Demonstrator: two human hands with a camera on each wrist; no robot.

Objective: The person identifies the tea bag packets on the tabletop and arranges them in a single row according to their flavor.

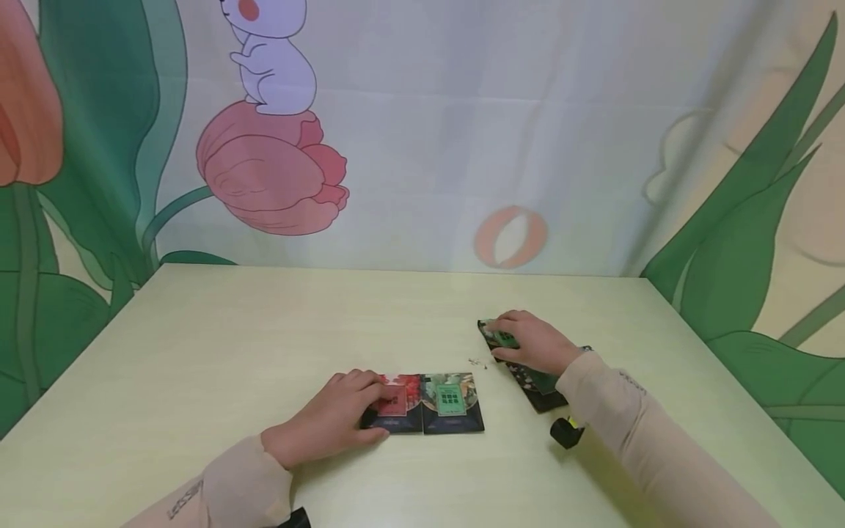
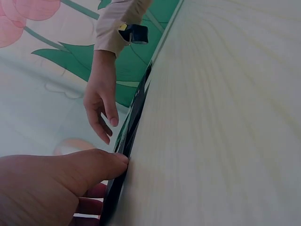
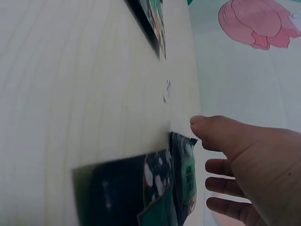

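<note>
In the head view my left hand (image 1: 337, 414) holds the left part of a red-labelled sachet (image 1: 399, 407), thumb at its near edge and fingers over its left side. A green-labelled sachet (image 1: 455, 405) lies flat against its right side. My right hand (image 1: 538, 345) is over a dark sachet with a green label (image 1: 488, 336), partly hiding it. In the right wrist view that hand (image 3: 244, 165) has its thumb and fingers apart, with nothing between them. Another dark flowered sachet (image 3: 127, 193) lies beside the first, partly covered by the sleeve in the head view.
Small scraps (image 1: 480, 362) lie on the pale wooden table (image 1: 297, 315) between the two groups of sachets. A printed curtain (image 1: 422, 161) hangs behind the table's far edge. A black wrist device (image 1: 566, 433) hangs under the right sleeve.
</note>
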